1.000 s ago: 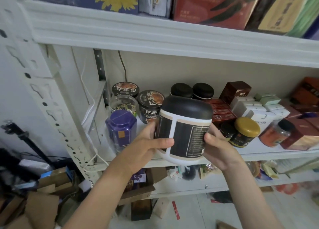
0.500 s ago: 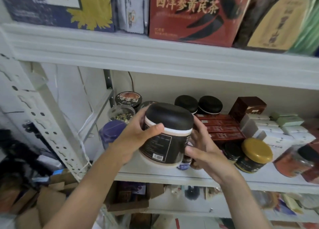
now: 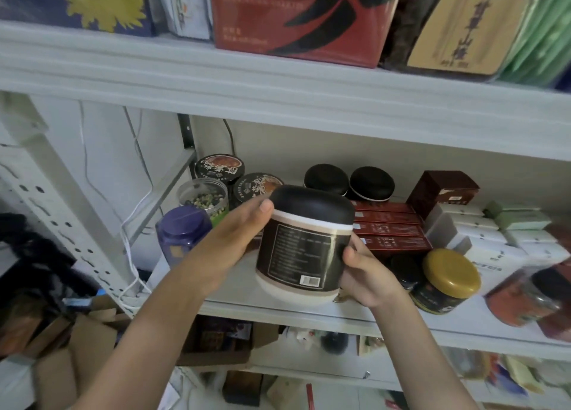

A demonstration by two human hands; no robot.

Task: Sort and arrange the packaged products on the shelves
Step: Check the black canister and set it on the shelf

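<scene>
1. A large jar (image 3: pixel 304 246) with a black domed lid, a dark label and a white base sits at the centre of the frame, held between both hands in front of the middle shelf (image 3: pixel 278 309).
2. The jar leans slightly to the right, its label with small print and a barcode facing the camera; whether its base touches the shelf board cannot be told.
3. The left hand (image 3: pixel 234 233) comes in from the lower left and grips the jar's left side, thumb on the lid's rim, fingers curled out of sight behind it.
4. The right hand (image 3: pixel 367 273) comes in from the lower right and grips the jar's lower right side, thumb pressed on the label, fingers wrapped behind.
5. Left of the jar on the shelf stand a purple jar (image 3: pixel 182 233) and a clear jar (image 3: pixel 204 195) of greenish pieces.
6. Behind the held jar, two black lids (image 3: pixel 326 179) sit side by side at the back.
7. Right of centre lie stacked red boxes (image 3: pixel 389 229), with a gold-lidded jar (image 3: pixel 448 278) nearer the shelf's front edge.
8. On the top shelf, a big red box (image 3: pixel 296 20) stands upright.
</scene>
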